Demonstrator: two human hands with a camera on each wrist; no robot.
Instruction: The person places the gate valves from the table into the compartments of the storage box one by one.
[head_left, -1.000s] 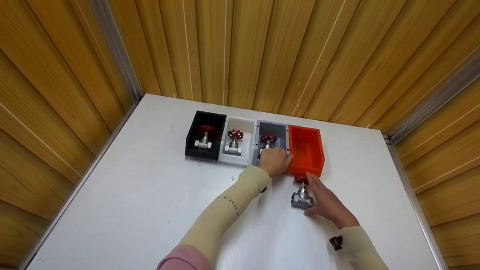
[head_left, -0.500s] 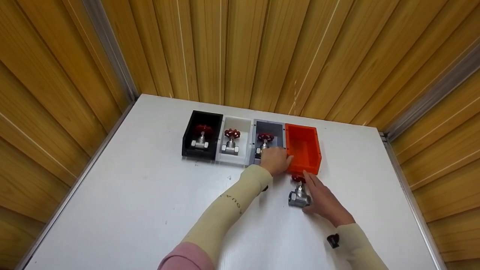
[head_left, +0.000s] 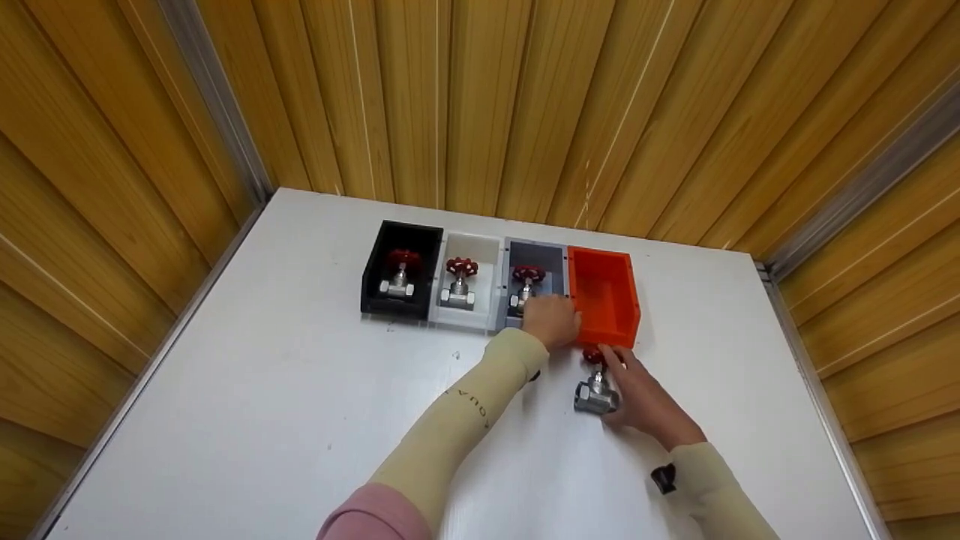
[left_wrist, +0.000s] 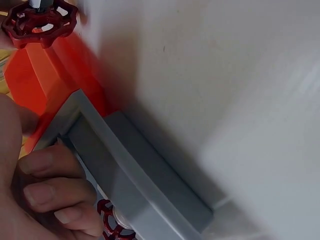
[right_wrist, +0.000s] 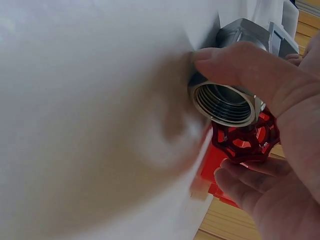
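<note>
In the head view my right hand holds a metal gate valve with a red handwheel, just in front of the orange bin. The right wrist view shows the thumb on the valve's threaded body and fingers around the red handwheel. My left hand grips the wall between the grey bin and the orange bin. Its fingers curl inside the grey bin in the left wrist view. A valve stands in the grey bin, partly hidden by this hand.
A white bin and a black bin continue the row to the left, each with a red-wheeled valve inside. The bins stand on a white tabletop. Wood-look walls with metal corner posts enclose the table.
My right hand's fingers and thumb have closed in around the valve, which stays about where it was before the orange bin. The left hand keeps its place; the head view has shifted slightly.
</note>
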